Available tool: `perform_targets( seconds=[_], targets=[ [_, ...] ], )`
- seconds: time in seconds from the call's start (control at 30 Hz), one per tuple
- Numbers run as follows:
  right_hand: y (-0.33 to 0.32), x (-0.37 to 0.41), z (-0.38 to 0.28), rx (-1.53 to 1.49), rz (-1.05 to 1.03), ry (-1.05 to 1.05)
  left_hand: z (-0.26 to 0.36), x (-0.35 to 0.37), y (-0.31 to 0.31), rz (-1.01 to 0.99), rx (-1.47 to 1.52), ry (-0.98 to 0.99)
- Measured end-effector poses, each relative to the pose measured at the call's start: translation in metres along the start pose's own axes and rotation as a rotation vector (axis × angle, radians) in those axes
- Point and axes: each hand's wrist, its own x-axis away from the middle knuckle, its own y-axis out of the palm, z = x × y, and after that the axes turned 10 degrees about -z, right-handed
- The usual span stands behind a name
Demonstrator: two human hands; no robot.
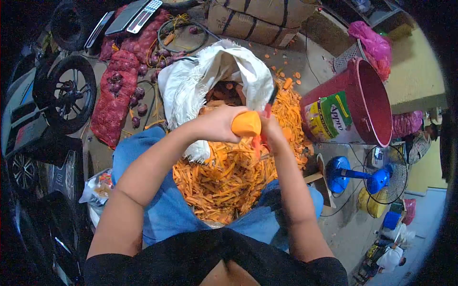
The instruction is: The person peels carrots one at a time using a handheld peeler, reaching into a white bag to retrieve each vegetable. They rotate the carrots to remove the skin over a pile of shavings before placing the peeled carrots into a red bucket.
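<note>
My left hand [223, 125] is closed round a thick peeled carrot [246, 124], its cut end facing me. Beside it, my right hand [272, 129] grips a red-handled tool [258, 145], probably a peeler, close to the carrot; its blade cannot be made out. Under both hands lies a big heap of orange peelings [224, 183], between my legs. Just beyond, a white woven sack [183, 90] lies open with carrots in its mouth.
At the right stand a dark red bucket [329, 100] and a blue fan [355, 175]. Red net bags of onions [112, 102], a scale [133, 17] and a motorcycle wheel [71, 95] are at the left. Cardboard boxes [257, 24] lie at the back; a person [389, 259] is far right.
</note>
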Motion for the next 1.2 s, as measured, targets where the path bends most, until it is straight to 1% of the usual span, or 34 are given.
perform_targets(
  seconds=[0.03,0.07,0.1,0.13,0.17,0.2,0.23,0.27,0.3,0.33,0.37,0.4,0.43,0.47,0.53,0.57,0.6,0.63,0.67,0.7,0.73,0.8,0.87,0.9,0.93,1.0,1.03,1.07,1.13,1.17,1.2],
  targets=[
    [-0.001,0.005,-0.010,-0.089,-0.112,-0.011,-0.004,0.001,0.000,0.038,-0.050,-0.046],
    [-0.003,0.007,-0.014,-0.179,-0.223,-0.022,-0.004,0.002,0.000,0.040,-0.049,-0.047],
    [-0.003,0.004,-0.009,-0.337,-0.242,-0.068,-0.004,0.002,0.000,0.067,-0.282,-0.233],
    [-0.003,0.007,-0.009,-0.336,-0.241,-0.069,-0.003,0.001,0.000,0.093,-0.514,-0.419],
    [0.001,0.012,-0.014,-0.315,-0.314,-0.060,-0.012,0.002,0.004,0.123,-0.582,-0.381],
    [0.002,0.016,-0.016,-0.295,-0.387,-0.051,-0.017,0.002,0.009,0.120,-0.582,-0.378],
    [-0.003,0.017,-0.018,-0.149,-0.503,0.012,-0.021,0.002,0.014,0.117,-0.599,-0.332],
    [0.004,0.021,-0.016,-0.110,-0.447,0.027,-0.025,0.000,0.019,0.114,-0.615,-0.284],
    [0.005,0.019,-0.009,-0.089,-0.413,0.051,-0.027,-0.003,0.023,0.044,-0.542,-0.344],
    [0.005,0.016,-0.003,-0.069,-0.378,0.074,-0.029,-0.004,0.025,0.037,-0.544,-0.335],
    [0.008,0.018,-0.003,-0.072,-0.372,0.070,-0.028,-0.004,0.026,-0.003,-0.466,-0.319],
    [0.012,0.022,-0.003,-0.099,-0.297,0.076,-0.028,-0.004,0.027,-0.042,-0.386,-0.305],
    [0.013,0.024,-0.002,-0.124,-0.224,0.084,-0.030,-0.003,0.028,-0.028,-0.315,-0.227],
    [0.009,0.024,-0.004,-0.125,-0.224,0.085,-0.030,-0.003,0.025,-0.028,-0.314,-0.227],
    [-0.010,0.022,-0.012,0.601,-0.263,0.178,-0.028,-0.002,0.016,0.048,-0.339,-0.235],
    [-0.031,0.013,0.002,0.507,-0.239,0.010,-0.030,0.000,0.010,0.081,-0.340,-0.260],
    [-0.035,0.022,-0.018,0.595,-0.139,-0.055,-0.037,0.002,0.007,0.082,-0.341,-0.258],
    [-0.044,0.039,-0.046,0.502,-0.082,0.038,-0.048,0.003,0.006,0.143,-0.266,-0.275],
    [-0.068,0.045,-0.054,0.287,0.055,-0.155,-0.053,0.004,0.006,0.205,-0.189,-0.291],
    [-0.077,0.068,-0.077,0.081,0.008,-0.292,-0.031,0.007,-0.003,0.187,-0.374,-0.336],
    [-0.113,0.068,-0.080,-0.067,0.121,-0.562,-0.031,0.007,-0.003,0.189,-0.373,-0.335],
    [-0.137,0.082,-0.099,-0.396,0.143,-0.897,-0.031,0.008,-0.002,0.148,-0.359,-0.354],
    [-0.147,0.089,-0.101,-0.469,0.332,-0.890,-0.031,0.008,-0.001,0.129,-0.377,-0.384],
    [-0.155,0.086,-0.096,-0.381,0.233,-0.900,-0.031,0.007,0.000,0.114,-0.394,-0.415],
    [-0.160,0.080,-0.091,-0.383,0.232,-0.901,-0.032,0.006,0.000,0.114,-0.396,-0.416],
    [-0.137,0.066,-0.085,-0.318,0.197,-0.746,-0.036,0.003,0.001,0.113,-0.395,-0.450],
    [-0.132,0.058,-0.080,-0.341,0.119,-0.688,-0.040,0.001,0.002,0.111,-0.395,-0.454],
    [-0.123,0.054,-0.077,-0.344,0.120,-0.684,-0.047,-0.003,0.003,0.113,-0.375,-0.476],
    [-0.105,0.050,-0.075,-0.310,0.050,-0.594,-0.062,-0.009,0.006,0.111,-0.354,-0.500],
    [-0.098,0.050,-0.077,-0.225,0.049,-0.573,-0.070,-0.012,0.008,0.087,-0.288,-0.580],
    [-0.093,0.049,-0.078,-0.227,0.050,-0.572,-0.079,-0.013,0.011,0.065,-0.222,-0.660]
  ],
)
